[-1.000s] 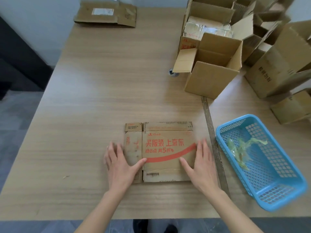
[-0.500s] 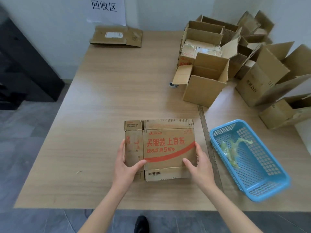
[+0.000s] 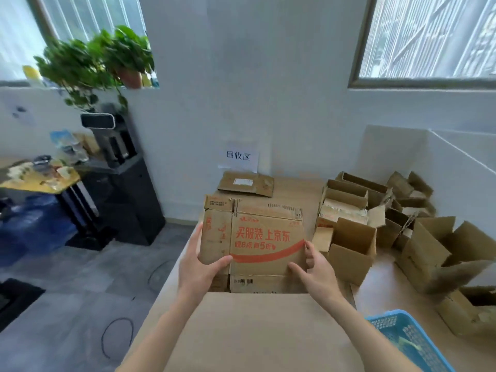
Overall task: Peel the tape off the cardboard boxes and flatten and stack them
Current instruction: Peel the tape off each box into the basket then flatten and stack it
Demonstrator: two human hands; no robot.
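A flattened cardboard box (image 3: 257,237) with red printed characters and a red curved stripe is lifted off the wooden table (image 3: 255,331), tilted up toward me. My left hand (image 3: 198,267) grips its lower left edge, thumb on the front. My right hand (image 3: 314,272) holds its lower right edge. Another flattened box (image 3: 245,183) with a white label lies at the table's far edge, below a paper sign on the wall. Several open, unflattened boxes (image 3: 351,248) stand at the right.
A blue plastic basket (image 3: 408,342) with tape scraps sits at the near right. To the left of the table are grey floor, a black cabinet (image 3: 126,200) with a machine on it, and potted plants on the sill.
Both hands went from pressing the flat box on the table to gripping its sides and lifting it up and away. The view has tilted upward toward the wall.
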